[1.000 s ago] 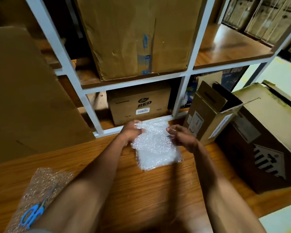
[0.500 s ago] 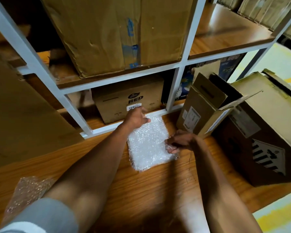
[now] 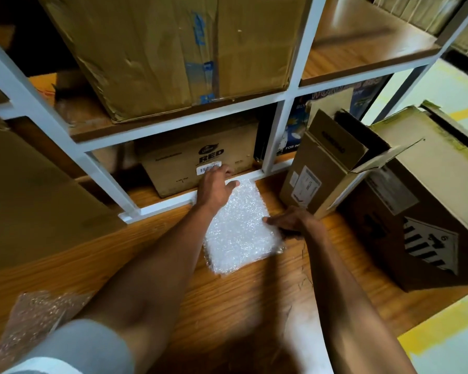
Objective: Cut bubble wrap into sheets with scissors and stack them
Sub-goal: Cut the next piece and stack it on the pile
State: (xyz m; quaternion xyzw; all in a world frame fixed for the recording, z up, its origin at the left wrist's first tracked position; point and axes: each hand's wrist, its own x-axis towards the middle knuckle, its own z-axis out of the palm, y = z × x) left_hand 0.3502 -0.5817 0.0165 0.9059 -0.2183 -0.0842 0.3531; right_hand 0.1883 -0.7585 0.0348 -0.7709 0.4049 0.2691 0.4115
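A stack of white bubble wrap sheets [image 3: 241, 233] lies flat on the wooden platform [image 3: 227, 306], close to the white shelf frame. My left hand [image 3: 215, 188] rests on the stack's far left corner with the fingers spread. My right hand [image 3: 288, 221] touches the stack's right edge with its fingers lying along it. A loose piece of bubble wrap [image 3: 35, 319] lies at the near left, partly behind my left sleeve. No scissors are in view.
A white shelf frame [image 3: 274, 147] stands just behind the stack, with a "RED" carton [image 3: 200, 157] on its low shelf and a large carton [image 3: 173, 49] above. An open small carton [image 3: 327, 163] and a big brown box [image 3: 422, 198] stand to the right.
The sheet held up in both hands was laid flat on the stack. My left hand moved to the far corner and my right hand to the right edge. The view shifted left and closer.
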